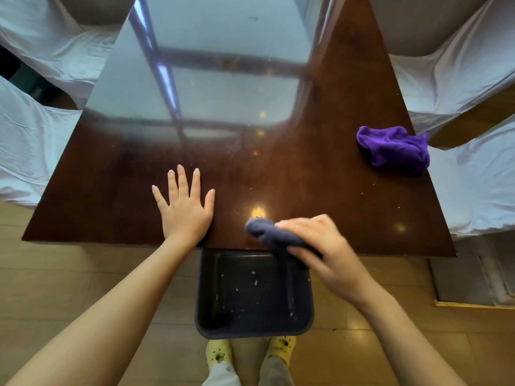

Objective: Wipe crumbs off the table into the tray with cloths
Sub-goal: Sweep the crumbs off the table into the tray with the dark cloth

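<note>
Nearest the person, below the table's near edge, sits the dark tray (254,327), its far rim tucked just under the edge; pale crumbs (253,277) are scattered over its floor, and nothing else lies in it. Yellow shoes (218,352) show beneath it on the wooden floor.

At the edge itself, the right hand (320,252) has its fingers closed around a bunched grey-blue cloth (274,236), which straddles the table's lip directly above the tray's far right corner. The cloth's long axis runs from upper left on the tabletop down toward the tray, so the tray lies straight toward the person from the fingers: a short pull off the edge should drop whatever the cloth has gathered into it. This hand is blurred, so its exact grip is hard to read.

To its left the left hand (185,207) lies flat on the table (97,196), palm down, fingers spread and holding nothing, apparently steadying.

Farther off, a few light specks remain on the right part of the tabletop, well apart from the working cloth. A crumpled purple cloth (394,147) rests near the right edge, untouched, nearer the right hand. Beyond, white-draped chairs (459,87) flank the glossy top
</note>
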The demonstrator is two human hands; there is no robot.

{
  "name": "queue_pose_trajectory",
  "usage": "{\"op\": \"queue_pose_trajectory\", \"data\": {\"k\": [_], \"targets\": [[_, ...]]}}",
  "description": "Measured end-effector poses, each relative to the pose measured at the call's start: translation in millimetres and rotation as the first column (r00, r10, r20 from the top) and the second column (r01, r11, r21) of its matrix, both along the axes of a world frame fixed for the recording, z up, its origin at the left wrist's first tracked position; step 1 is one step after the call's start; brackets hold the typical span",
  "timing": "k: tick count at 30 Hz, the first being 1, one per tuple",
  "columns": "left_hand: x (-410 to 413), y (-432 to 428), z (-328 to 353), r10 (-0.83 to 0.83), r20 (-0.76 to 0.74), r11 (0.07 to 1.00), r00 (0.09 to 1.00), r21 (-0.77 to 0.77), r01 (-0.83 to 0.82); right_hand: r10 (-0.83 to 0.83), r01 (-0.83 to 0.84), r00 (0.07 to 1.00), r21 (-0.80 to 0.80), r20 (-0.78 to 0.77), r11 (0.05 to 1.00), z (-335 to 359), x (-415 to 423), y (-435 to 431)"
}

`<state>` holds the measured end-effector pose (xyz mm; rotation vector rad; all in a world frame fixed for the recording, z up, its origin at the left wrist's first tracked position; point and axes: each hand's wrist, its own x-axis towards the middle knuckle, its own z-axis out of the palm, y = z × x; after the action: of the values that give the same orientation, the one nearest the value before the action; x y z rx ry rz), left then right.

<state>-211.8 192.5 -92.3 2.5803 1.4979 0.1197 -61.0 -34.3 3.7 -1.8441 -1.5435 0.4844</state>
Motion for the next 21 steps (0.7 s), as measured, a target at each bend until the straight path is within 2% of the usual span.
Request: {"op": "queue_pose_trajectory", "data": {"k": [3, 6, 13, 18, 21], "targets": [[-0.2, 0.3, -0.1, 0.003, -0.014, 1.000, 1.000, -0.004, -0.003, -0.111, 0.105, 0.991, 0.087, 0.077, 0.991, 19.7, 34.8, 3.5], [0.0, 0.4, -0.7, 0.005, -0.032, 1.000, 0.999, -0.002, -0.005, -0.224, 0.213, 0.964, 0.092, 0.142, 0.973, 19.7, 70.8, 1.6], [-0.6, 0.7, -0.4, 0.009, -0.035, 1.000, 0.999, -0.002, -0.009, -0.366, 0.419, 0.889, -0.166, 0.275, 0.892, -29.3, 109.1, -23.6], [-0.6, 0.8, 4.4, 0.005, -0.012, 0.999, 1.000, -0.036, -0.006, -0.367, 0.425, 0.892, -0.218, 0.264, 0.878, -39.8, 107.8, -27.6], [7.1, -5.5, 18.4, -0.009, 0.097, 0.998, 0.995, -0.065, 0.015, -0.352, 0.414, 0.898, -0.238, 0.262, 0.879, -37.0, 114.0, -31.8]]}}
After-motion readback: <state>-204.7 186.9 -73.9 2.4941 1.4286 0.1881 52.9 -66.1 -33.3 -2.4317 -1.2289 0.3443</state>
